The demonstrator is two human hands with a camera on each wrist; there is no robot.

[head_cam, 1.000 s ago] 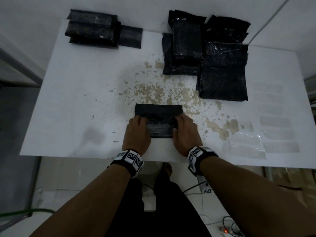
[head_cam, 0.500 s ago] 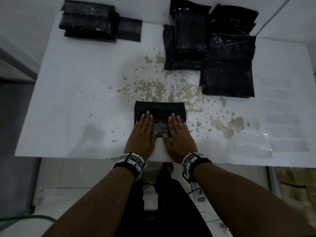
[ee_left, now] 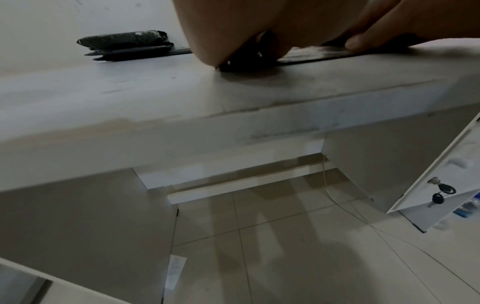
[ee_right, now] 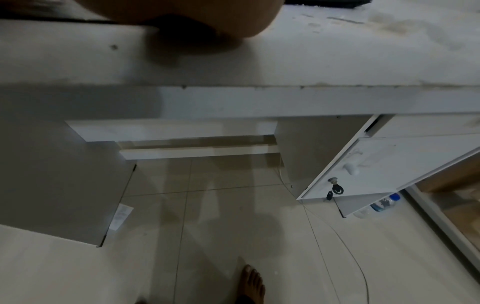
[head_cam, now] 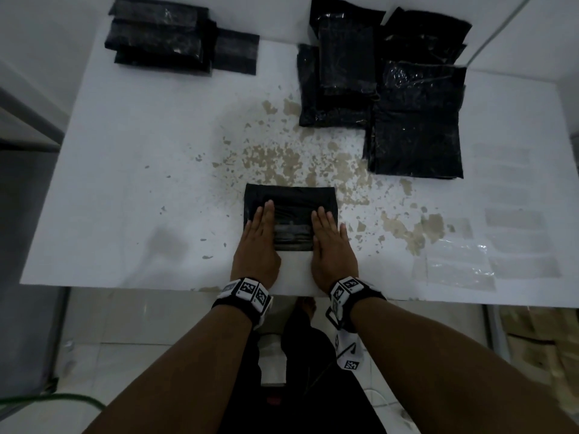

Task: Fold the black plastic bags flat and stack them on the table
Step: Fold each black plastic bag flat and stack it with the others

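Bare foot [ee_right: 253, 284] on pale floor tiles at the bottom of the right wrist view; thin cables [ee_right: 337, 246] trail across the tiles toward the desk. A cupboard door [ee_right: 384, 164] under the right end of the table hangs ajar, a key [ee_right: 336, 188] in its lock; a plastic bottle [ee_right: 381, 204] with a blue cap lies on the floor just behind it. A slip of paper [ee_right: 120, 216] lies on the floor by the left desk panel. Forearms come up from the near edge, each wrist carrying a band with black-and-white markers. White table [head_cam: 125, 183], top badly worn, brownish patches of chipped surface across the middle. Near the front edge, centred, lies the folded black bag [head_cam: 291, 211], flat on the table. Left hand [head_cam: 257, 242] is laid flat on the bag's left side, fingers straight and together, pressing down. Right hand [head_cam: 332, 245] the same on the bag's right side, fingers straight, palm down; heels of both hands rest on bare table in front of the bag. A strip of the bag shows between the two hands. In the left wrist view the bag lies thin and flat under the palm. To the right of the hands, pieces of clear plastic film [head_cam: 460, 264] lie flat on the table. Farther back on the right, a loose spread of unfolded black bags [head_cam: 413, 120], overlapping, glossy and creased. Far left corner: a stack of folded bags [head_cam: 159, 36], narrow bundles one on another, well apart from the hands.
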